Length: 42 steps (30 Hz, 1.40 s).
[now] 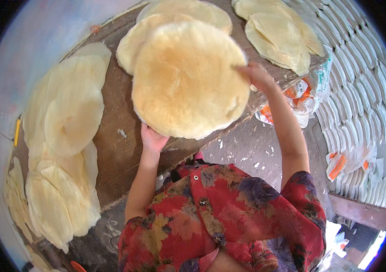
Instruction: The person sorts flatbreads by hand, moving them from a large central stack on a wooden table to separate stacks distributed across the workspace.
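A large round, pale yellow, fibrous sheet or pad (pixel 189 81) is held up over the wooden table (pixel 118 163). My left hand (pixel 154 137) grips its lower left edge from beneath, the fingers hidden under it. At its right edge, my right hand (pixel 255 75) pinches the rim, slightly blurred. Behind the held piece lie more round pale pieces (pixel 210 15), partly covered by it. How many layers are in my hands, I cannot tell.
Overlapping thin yellowish sheets (pixel 74 125) cover the table's left end. Another pile (pixel 277 40) lies at the upper right. Beyond the table's right edge are printed plastic bags (pixel 306 91) and rows of white packed items (pixel 356 78). White scraps dot the floor (pixel 240 153).
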Tool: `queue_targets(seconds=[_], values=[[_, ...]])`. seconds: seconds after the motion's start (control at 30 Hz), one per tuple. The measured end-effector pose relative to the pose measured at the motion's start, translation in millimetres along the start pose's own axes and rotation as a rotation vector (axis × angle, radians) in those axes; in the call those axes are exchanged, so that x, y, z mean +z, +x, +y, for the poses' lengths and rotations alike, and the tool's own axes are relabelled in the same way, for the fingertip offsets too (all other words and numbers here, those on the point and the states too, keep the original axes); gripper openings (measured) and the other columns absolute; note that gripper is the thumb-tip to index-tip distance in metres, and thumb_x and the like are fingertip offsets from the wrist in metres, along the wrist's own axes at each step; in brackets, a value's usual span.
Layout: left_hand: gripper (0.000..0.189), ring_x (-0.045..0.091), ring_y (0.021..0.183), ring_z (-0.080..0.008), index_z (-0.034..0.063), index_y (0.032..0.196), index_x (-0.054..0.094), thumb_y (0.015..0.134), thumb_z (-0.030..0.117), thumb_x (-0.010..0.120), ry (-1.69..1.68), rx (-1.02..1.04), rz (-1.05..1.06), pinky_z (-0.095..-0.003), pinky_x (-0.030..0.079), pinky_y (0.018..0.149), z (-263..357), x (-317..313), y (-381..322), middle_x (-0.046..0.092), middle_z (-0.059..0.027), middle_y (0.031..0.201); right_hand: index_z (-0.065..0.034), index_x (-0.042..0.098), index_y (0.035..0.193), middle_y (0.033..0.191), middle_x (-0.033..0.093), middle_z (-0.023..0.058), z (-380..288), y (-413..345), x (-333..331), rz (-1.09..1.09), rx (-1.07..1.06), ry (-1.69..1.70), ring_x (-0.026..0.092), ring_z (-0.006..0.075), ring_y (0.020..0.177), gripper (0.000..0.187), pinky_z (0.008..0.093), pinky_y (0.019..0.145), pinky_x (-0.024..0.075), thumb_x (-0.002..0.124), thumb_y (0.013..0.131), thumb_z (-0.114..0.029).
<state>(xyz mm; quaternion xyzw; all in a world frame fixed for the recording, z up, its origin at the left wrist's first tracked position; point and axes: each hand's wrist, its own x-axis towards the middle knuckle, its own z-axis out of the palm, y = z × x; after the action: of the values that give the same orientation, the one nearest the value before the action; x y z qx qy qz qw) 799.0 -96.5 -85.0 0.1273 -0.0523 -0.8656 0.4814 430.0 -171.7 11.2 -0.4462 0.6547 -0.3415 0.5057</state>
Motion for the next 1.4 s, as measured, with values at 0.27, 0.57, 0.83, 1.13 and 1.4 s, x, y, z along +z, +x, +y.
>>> queue_targets(seconds=[0.27,0.57,0.83,1.13,1.4], values=[[0.057,0.037,0.123,-0.0232,0.0116,0.132,0.036,0.09,0.05,0.032,0.121,0.062,0.143,-0.041,0.03,0.101,9,28,-3,0.04,-0.0047,0.134,-0.0073,0.019,0.138,0.141,0.019,0.0209,35,-75,160,-0.188,-0.651,-0.622,0.014,0.0329,0.133,0.102,0.0405,0.107,0.0199,0.079,0.061,-0.04],[0.053,0.041,0.119,-0.0221,0.01,0.131,0.036,0.09,0.043,0.041,0.116,0.144,0.107,-0.0386,0.034,0.096,5,27,5,0.042,-0.0045,0.131,0.0006,0.055,0.107,0.089,0.062,0.0219,-14,-84,178,-0.045,-0.649,-0.674,0.064,0.0306,0.075,0.039,0.0325,0.063,0.0513,0.062,0.078,-0.024],[0.046,0.051,0.106,-0.0232,-0.0058,0.12,0.042,0.079,0.005,0.06,0.429,0.248,0.352,-0.0371,0.039,0.092,-19,-12,1,0.053,-0.0125,0.116,-0.006,0.051,0.093,0.073,0.058,0.0081,-2,38,90,0.366,-0.902,-1.468,0.058,0.0223,0.061,0.019,0.0342,0.053,0.047,0.052,0.083,-0.022],[0.043,0.05,0.109,-0.0248,-0.0035,0.119,0.044,0.077,0.003,0.05,0.362,0.297,0.19,-0.0399,0.039,0.094,-31,3,-11,0.052,-0.0125,0.117,0.0018,0.061,0.099,0.091,0.063,0.0195,8,90,-310,0.721,-0.152,-0.799,0.061,0.0294,0.085,0.043,0.0381,0.076,0.0475,0.061,0.074,-0.034],[0.043,0.05,0.108,-0.0224,-0.0015,0.124,0.038,0.085,0.013,0.049,0.711,0.395,0.288,-0.0373,0.038,0.095,-49,26,-6,0.05,-0.0106,0.119,-0.0013,0.031,0.131,0.136,0.028,0.0201,45,-1,-12,0.202,-0.667,-0.687,0.03,0.0307,0.125,0.086,0.0383,0.103,0.0268,0.075,0.067,-0.038]])
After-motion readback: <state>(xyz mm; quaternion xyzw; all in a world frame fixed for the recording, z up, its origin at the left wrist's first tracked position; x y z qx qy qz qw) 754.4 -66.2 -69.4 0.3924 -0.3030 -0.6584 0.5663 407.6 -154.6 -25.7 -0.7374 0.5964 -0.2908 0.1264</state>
